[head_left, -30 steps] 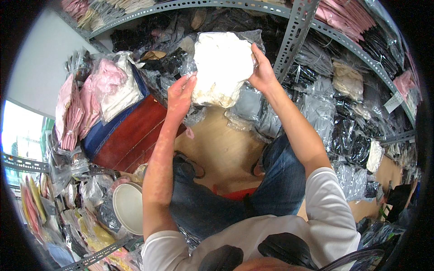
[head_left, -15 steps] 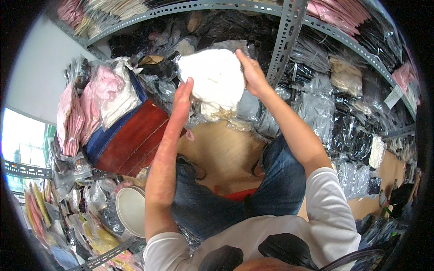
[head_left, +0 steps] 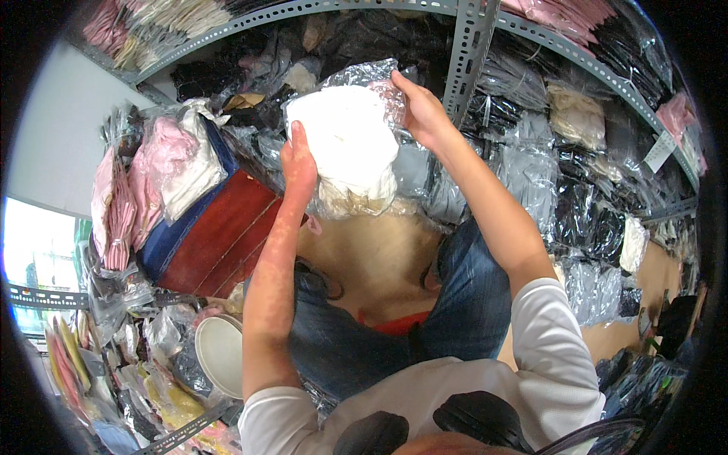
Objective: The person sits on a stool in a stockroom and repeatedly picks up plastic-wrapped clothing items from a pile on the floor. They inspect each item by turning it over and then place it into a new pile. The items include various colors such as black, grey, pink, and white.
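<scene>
White cloth bundle held up between the hands, over the near edge of the packed stock and the wooden floor. Compared with half a second ago, it sits slightly further left, and the right hand is off the white cloth: it now holds the clear plastic at the upper right, fingers apparently behind the film. Left hand at the bundle's left edge, one digit upright against it; the rest hidden, cannot tell how tightly closed. Judgement: handling has shifted from cloth to wrapping, left side steadying.
</scene>
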`<state>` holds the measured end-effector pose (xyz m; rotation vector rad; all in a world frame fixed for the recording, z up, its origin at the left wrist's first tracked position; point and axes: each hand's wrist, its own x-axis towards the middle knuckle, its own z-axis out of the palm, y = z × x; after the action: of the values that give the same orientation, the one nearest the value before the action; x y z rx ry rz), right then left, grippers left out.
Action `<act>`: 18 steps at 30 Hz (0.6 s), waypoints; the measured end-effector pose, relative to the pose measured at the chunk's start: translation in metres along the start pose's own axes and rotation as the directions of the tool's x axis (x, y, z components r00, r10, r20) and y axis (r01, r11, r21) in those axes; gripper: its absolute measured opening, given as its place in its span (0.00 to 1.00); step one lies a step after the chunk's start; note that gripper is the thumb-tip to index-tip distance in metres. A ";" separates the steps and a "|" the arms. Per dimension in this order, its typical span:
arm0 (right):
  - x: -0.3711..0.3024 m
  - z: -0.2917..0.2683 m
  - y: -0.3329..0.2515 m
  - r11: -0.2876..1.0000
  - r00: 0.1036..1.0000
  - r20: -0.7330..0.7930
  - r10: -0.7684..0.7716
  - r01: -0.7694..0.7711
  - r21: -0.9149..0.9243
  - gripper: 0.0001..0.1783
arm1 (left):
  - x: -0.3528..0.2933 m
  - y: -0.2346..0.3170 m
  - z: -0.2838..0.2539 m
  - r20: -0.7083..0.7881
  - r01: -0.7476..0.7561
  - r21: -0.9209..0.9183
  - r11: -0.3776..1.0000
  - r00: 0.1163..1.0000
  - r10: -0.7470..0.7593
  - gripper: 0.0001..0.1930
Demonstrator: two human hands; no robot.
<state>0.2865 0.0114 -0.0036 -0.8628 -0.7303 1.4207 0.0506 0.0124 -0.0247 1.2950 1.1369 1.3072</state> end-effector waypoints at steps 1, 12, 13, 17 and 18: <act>0.003 -0.002 0.002 0.999 1.000 0.005 0.015 -0.016 0.031 0.25 | 0.000 -0.001 0.001 0.008 -0.010 0.017 1.000 1.000 0.010 0.30; -0.015 0.011 0.010 0.911 0.913 0.293 0.284 -0.162 -0.379 0.31 | 0.024 -0.007 -0.024 -0.188 0.083 -0.433 0.898 0.965 -0.180 0.33; -0.015 0.012 0.016 0.888 0.908 0.318 0.273 -0.111 -0.446 0.29 | 0.028 -0.009 -0.028 -0.226 0.074 -0.405 0.911 0.958 -0.178 0.33; -0.004 0.011 0.025 0.847 0.934 0.336 0.120 0.081 -0.526 0.19 | 0.040 -0.005 -0.052 -0.329 0.058 -0.219 0.974 0.935 -0.130 0.32; 0.000 0.014 0.019 0.853 0.945 0.325 0.048 0.131 -0.506 0.18 | 0.041 0.001 -0.058 -0.347 0.050 -0.152 0.987 0.932 -0.101 0.32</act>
<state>0.2650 0.0113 -0.0122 -1.0240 -1.4316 1.3574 -0.0078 0.0532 -0.0188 0.9239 1.2999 1.5746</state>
